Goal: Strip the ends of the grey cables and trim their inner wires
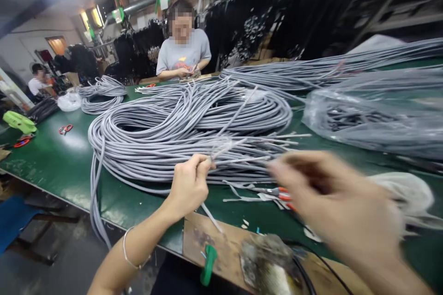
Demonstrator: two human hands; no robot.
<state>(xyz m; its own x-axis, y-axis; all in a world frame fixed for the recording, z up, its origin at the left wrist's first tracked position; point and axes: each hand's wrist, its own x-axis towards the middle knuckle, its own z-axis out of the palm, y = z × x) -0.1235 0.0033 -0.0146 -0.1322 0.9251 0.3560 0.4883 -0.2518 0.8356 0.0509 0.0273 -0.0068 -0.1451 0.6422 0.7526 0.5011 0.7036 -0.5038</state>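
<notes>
My left hand (188,183) is closed in a pinch on one grey cable (211,214), which runs from my fingers down toward the table's front edge. It sits at the near side of a big pile of grey cables (187,122) on the green table (65,161). My right hand (332,203) is raised close to the camera and smeared by motion; its fingers cannot be made out. Beneath it lie scissors with orange handles (282,193) and cut strips of grey sheath (242,191).
A wooden board (221,244) with a green tool (207,265) lies at the front edge. A clear plastic bag of parts (377,110) sits at the right. More cable bundles (102,94), red scissors (65,129) and a seated person (183,48) are across the table.
</notes>
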